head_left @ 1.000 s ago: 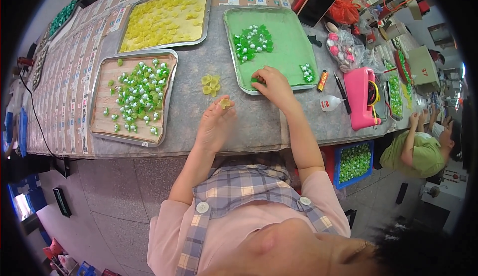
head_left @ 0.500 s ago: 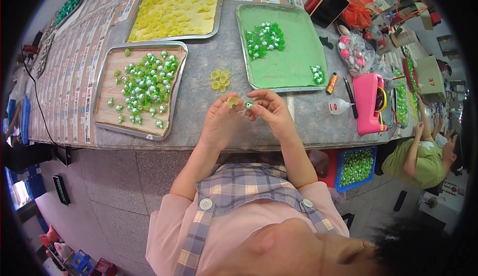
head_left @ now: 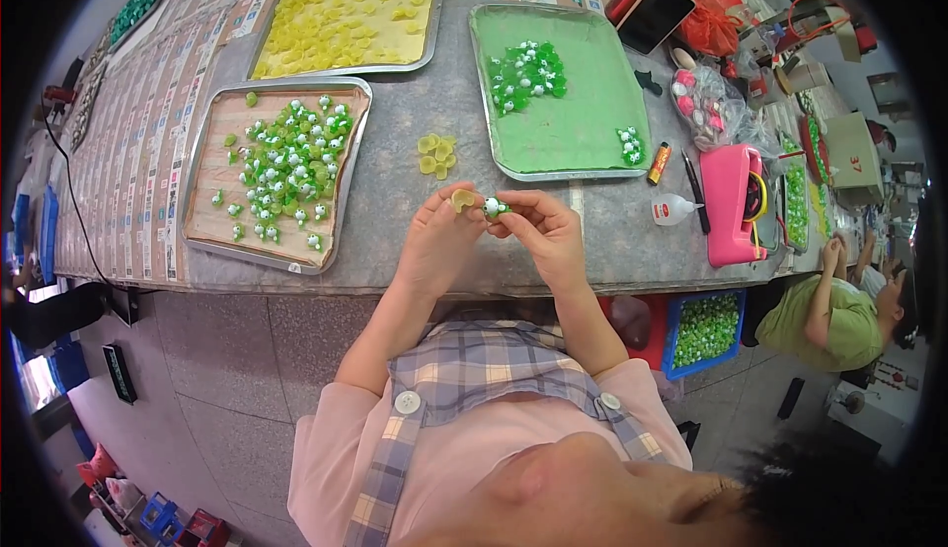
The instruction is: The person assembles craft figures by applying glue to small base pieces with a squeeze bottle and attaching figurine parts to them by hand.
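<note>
My left hand (head_left: 432,241) pinches a small yellow translucent cup-shaped piece (head_left: 461,200) between its fingertips. In my right hand (head_left: 548,236) is a tiny green figure (head_left: 495,208) with white, black-dotted bulges like frog eyes. The two hands meet just above the near edge of the table, and the figure sits close beside the yellow piece. Whether the left fingertips also touch the figure, I cannot tell. Just beyond my hands, several more yellow cup pieces (head_left: 436,155) lie in a cluster on the grey tabletop (head_left: 405,113).
At left, a brown-lined tray (head_left: 207,192) holds many green-and-white figures; behind it a tray (head_left: 432,39) holds yellow pieces. A green-lined tray (head_left: 592,83) carries more figures. To the right lie a glue bottle (head_left: 674,211), a pink tape dispenser (head_left: 726,206), a pen (head_left: 695,187) and a phone (head_left: 654,16).
My right hand has turned the green figure, so more of its white top shows. It is now nearer the left fingertips. The left hand still holds the yellow piece.
</note>
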Available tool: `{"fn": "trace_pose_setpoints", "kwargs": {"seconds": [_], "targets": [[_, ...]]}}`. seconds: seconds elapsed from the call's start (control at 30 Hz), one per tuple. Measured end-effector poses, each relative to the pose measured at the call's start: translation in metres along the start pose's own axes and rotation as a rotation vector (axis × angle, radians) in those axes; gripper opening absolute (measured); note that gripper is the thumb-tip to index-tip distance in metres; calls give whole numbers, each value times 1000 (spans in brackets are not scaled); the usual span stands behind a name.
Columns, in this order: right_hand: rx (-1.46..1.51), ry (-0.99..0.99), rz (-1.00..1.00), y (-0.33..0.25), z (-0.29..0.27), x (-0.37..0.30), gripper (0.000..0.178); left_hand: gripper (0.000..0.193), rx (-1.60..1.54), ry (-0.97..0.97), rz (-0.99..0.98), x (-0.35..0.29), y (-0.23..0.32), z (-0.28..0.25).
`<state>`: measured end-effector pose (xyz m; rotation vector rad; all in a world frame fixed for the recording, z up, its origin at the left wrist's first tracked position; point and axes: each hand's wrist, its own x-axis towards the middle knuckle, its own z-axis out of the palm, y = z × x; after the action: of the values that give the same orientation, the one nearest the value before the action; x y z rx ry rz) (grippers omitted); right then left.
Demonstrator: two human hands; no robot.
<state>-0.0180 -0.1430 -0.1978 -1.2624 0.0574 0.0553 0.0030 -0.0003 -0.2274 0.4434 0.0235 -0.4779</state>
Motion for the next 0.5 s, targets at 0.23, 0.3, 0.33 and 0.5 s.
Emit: {"fn": "trace_pose_setpoints", "kwargs": {"seconds": [0.23, 0.3, 0.33, 0.5], "targets": [[-524, 95, -327, 0, 4, -7, 16, 30, -18, 23, -6, 0, -1, -2], [-568, 142, -512, -1, 6, -6, 19, 31, -9, 37, -17, 0, -3, 0], [-568, 142, -511, -1, 7, -5, 19, 27, 12, 63, -17, -1, -5, 1], [-660, 171, -640, 6, 13, 0, 20, 23, 47, 51, -31, -2, -5, 10]]}}
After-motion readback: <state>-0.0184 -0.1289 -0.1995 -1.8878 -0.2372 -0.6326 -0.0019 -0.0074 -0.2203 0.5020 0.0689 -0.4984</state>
